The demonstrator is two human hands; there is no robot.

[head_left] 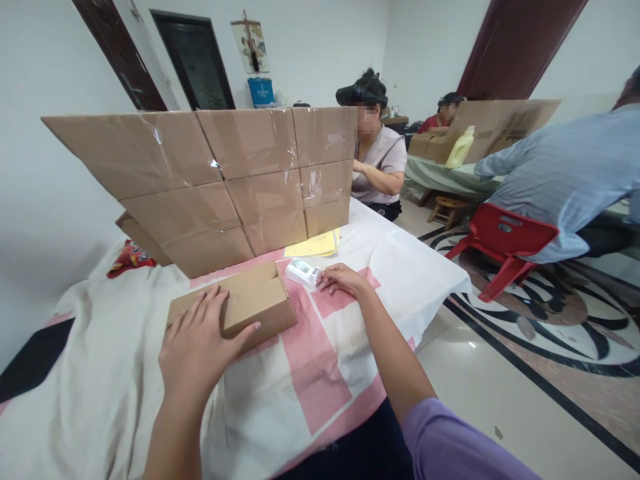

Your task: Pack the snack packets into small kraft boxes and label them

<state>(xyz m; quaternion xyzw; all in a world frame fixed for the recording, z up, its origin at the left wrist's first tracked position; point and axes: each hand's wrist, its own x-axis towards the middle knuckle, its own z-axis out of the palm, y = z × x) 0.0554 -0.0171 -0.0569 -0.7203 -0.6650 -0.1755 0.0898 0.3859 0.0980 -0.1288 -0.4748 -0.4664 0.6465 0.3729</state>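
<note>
My left hand (pixel 203 333) lies on the left part of a closed cardboard box (pixel 260 297), fingers spread over its top and the thumb stretched along its near side. Just right of the box, a small white tape dispenser (pixel 303 272) rests on the cloth. The fingers of my right hand (pixel 343 279) are curled together at the dispenser's right end, touching it or very close. Whatever lies between those fingertips is too small to make out. Behind the dispenser are yellow paper sheets (pixel 314 245).
A tall taped cardboard screen (pixel 225 180) stands across the table behind the box. A red patterned packet (pixel 131 259) sits at its left end. Co-workers sit beyond, one person (pixel 383 157) just past the screen. A red chair (pixel 507 233) and a yellow bottle (pixel 461 148) are to the right.
</note>
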